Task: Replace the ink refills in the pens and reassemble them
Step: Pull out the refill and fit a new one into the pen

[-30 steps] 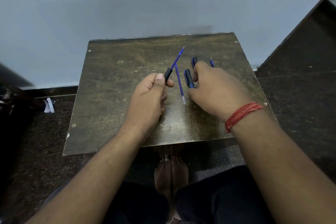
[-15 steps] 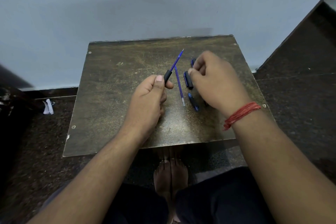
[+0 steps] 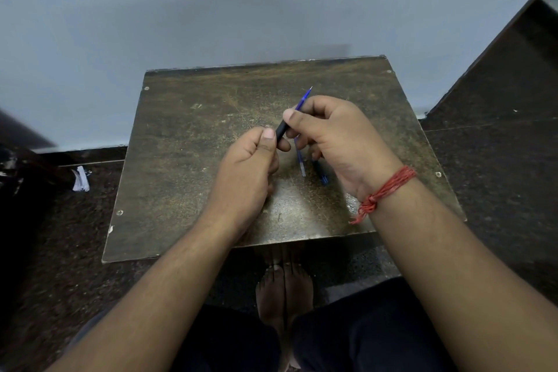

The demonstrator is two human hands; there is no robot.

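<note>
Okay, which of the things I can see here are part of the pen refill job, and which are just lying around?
Part of the job:
- pen barrel with black grip, refill tip sticking out, held by left hand and right hand
- loose blue refill on the board
- dark pen piece beside it

Just lying about:
- crumpled white paper on the floor
- red thread on the right wrist

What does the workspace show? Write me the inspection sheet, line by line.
Surface: worn brown board, scratched.
Job's things: pen with a black grip and a blue refill sticking out, held in both hands; loose refill and dark pen part lying on the board.
Clutter: white scrap on the floor, left.
Hands: left hand grips the pen; right hand pinches it in its fingers.
Cables: nothing seen.
Surroundings: grey wall, dark speckled floor.
</note>
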